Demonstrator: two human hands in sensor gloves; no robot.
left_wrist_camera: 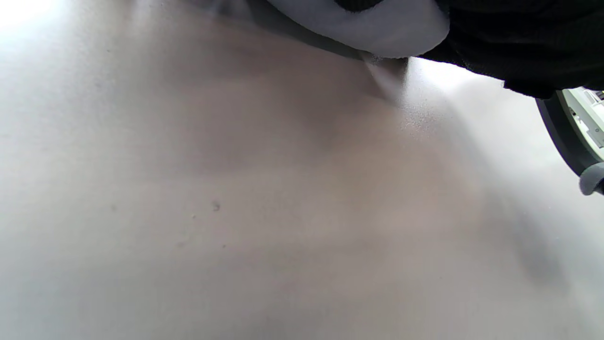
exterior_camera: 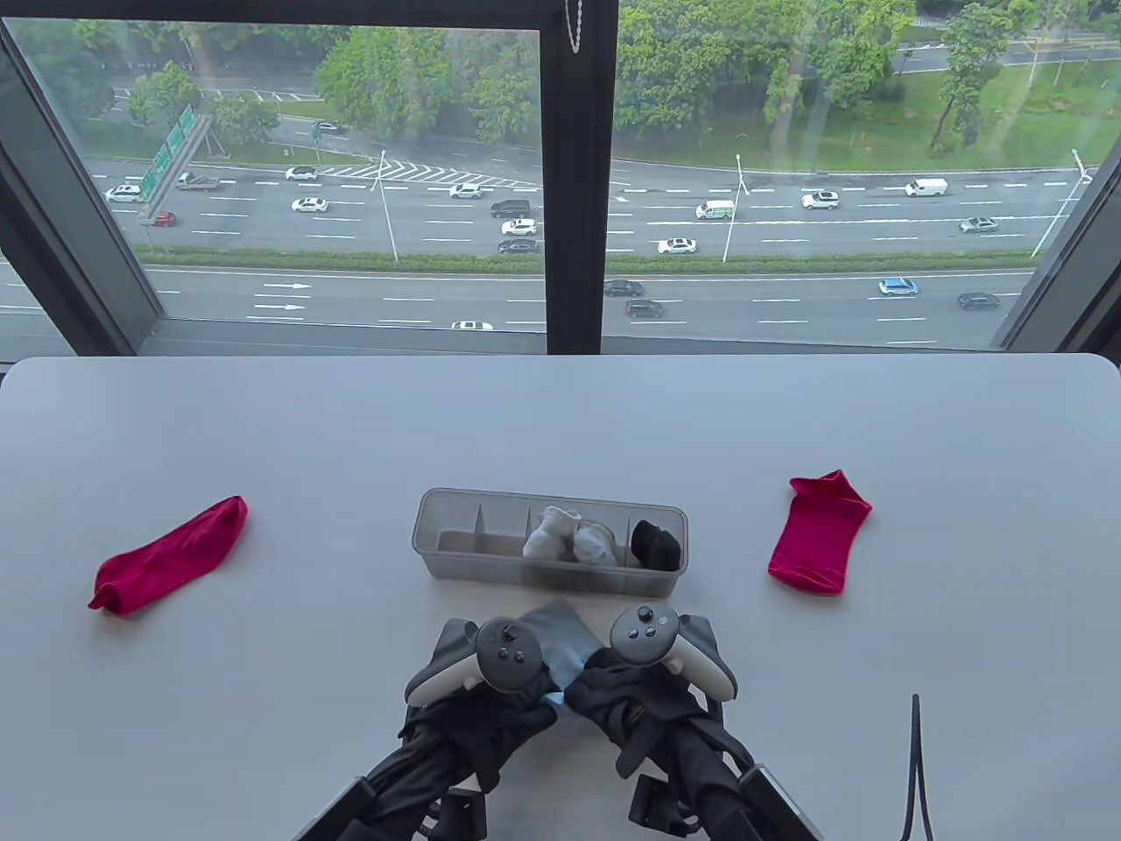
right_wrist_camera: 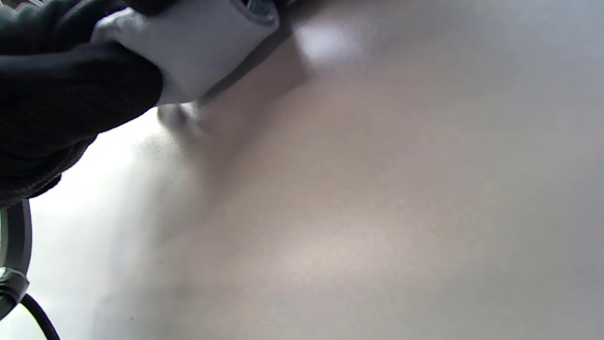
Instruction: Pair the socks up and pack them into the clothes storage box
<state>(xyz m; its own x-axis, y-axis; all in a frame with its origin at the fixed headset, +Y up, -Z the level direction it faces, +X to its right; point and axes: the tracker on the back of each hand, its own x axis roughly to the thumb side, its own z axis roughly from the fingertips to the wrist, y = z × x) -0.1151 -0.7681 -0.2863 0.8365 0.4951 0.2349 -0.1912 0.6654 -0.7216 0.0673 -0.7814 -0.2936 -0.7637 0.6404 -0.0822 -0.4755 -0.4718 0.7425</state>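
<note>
Both hands meet near the worktop's front edge, the left hand point(exterior_camera: 490, 701) and right hand point(exterior_camera: 631, 692) each gripping the grey sock point(exterior_camera: 553, 638) just before the storage box point(exterior_camera: 455, 561) – which holds two pale bundles and one black – while two red socks point(exterior_camera: 171, 552) lie apart

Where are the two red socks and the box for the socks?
left red sock point(exterior_camera: 168, 554), table view, middle of the sock.
right red sock point(exterior_camera: 819, 545), table view, middle of the sock.
storage box point(exterior_camera: 473, 576), table view, clear front wall.
</note>
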